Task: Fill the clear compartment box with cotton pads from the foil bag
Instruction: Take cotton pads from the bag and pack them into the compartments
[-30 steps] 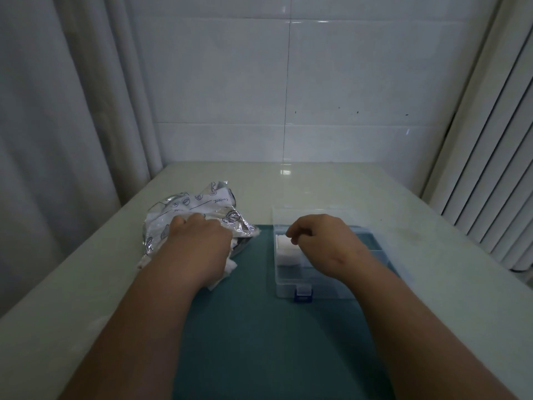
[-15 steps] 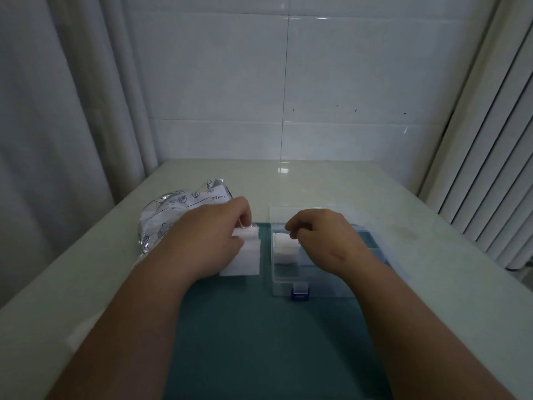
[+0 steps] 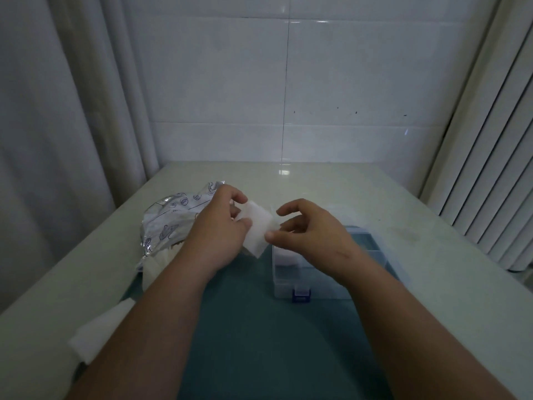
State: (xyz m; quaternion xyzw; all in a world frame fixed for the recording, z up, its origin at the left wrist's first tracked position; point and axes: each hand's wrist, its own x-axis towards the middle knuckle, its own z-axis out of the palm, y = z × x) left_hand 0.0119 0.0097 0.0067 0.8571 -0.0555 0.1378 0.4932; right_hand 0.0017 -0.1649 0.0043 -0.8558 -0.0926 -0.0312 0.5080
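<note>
Head view: the left hand (image 3: 222, 226) is raised above the table (image 3: 375, 197) and holds a white square cotton pad (image 3: 258, 226), with the thumb on top and the fingers (image 3: 240, 197) curled beneath the pad's left edge. The right hand (image 3: 311, 235) meets it from the other side: its thumb and a curled finger close on the pad's right corner, while the index finger is lifted free above it. The pad is tilted, clear of the table, and lies between the crumpled silver foil bag (image 3: 173, 215) and the clear plastic compartment box (image 3: 288, 281), just above the box's near-left corner. Half a second earlier the left hand was low beside the bag, holding the pad against the edge of the dark teal mat (image 3: 259, 327), and the right hand was curled over the box's left compartment; both hands have since risen and come together. The bag has stayed on the table at the mat's left edge, with white material showing at its mouth. The box rests on the mat's right part, lid open, blue latch (image 3: 300, 295) facing the person; its left compartment holds stacked white pads (image 3: 284, 256), partly hidden by the right wrist. A loose white pad (image 3: 98, 330) lies on the table near the left forearm.
</note>
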